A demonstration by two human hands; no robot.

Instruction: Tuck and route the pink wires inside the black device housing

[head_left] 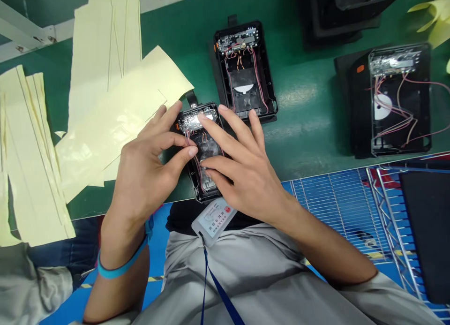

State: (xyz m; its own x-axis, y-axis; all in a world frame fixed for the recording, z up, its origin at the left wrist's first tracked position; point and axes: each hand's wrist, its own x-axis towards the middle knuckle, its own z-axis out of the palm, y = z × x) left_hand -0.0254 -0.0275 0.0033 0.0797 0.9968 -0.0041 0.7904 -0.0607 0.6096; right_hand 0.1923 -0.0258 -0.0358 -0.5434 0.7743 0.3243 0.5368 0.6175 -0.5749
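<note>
A small black device housing (210, 151) lies open in front of me at the table's edge. It has a circuit board (197, 121) at its far end and thin pink wires (199, 177) along its left side. My left hand (151, 161) has thumb and index finger pinched at those wires, its other fingers beside the housing's far left corner. Over the right side reaches my right hand (246, 165), fingers spread. One of its fingertips rests on the board, while thumb and index tips, slightly apart, touch the inside. Part of the right edge is hidden beneath this hand.
A second open housing (245, 76) lies just beyond. Another housing with loose wires (401, 104) stands at the right, and dark housings (337, 20) are stacked behind. Pale yellow sheets (101, 114) cover the left side of the green table (302, 128). A wire rack (330, 207) stands below right.
</note>
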